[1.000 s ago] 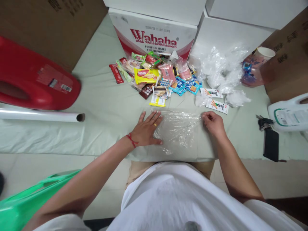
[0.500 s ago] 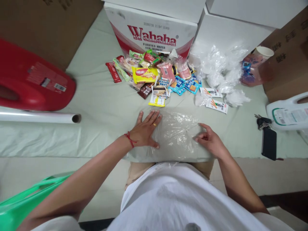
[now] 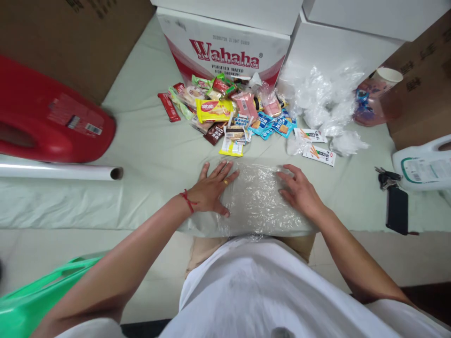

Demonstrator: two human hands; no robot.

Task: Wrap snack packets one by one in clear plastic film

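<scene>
A clear, crinkled plastic bag lies flat on the cloth-covered table in front of me, its lower edge close to my shirt. My left hand, with a ring and a red string bracelet, is spread over the bag's left edge. At the right part of the bag is my right hand, its fingers apart and slightly bent, with nothing held in them. Just beyond the bag is a pile of wrapped snacks, among them a yellow nabati packet, blue packets and white stick packets.
Crumpled clear plastic bags and a paper cup sit at the back right. A Wahaha box stands behind the snacks. To the left are a red jug and a white roll; to the right, a phone, keys and a white bottle.
My right hand has moved slightly left and in over the bag, its fingers opening from a bent pose. The bag now spreads wider to the right. My left hand stays nearly in place.
</scene>
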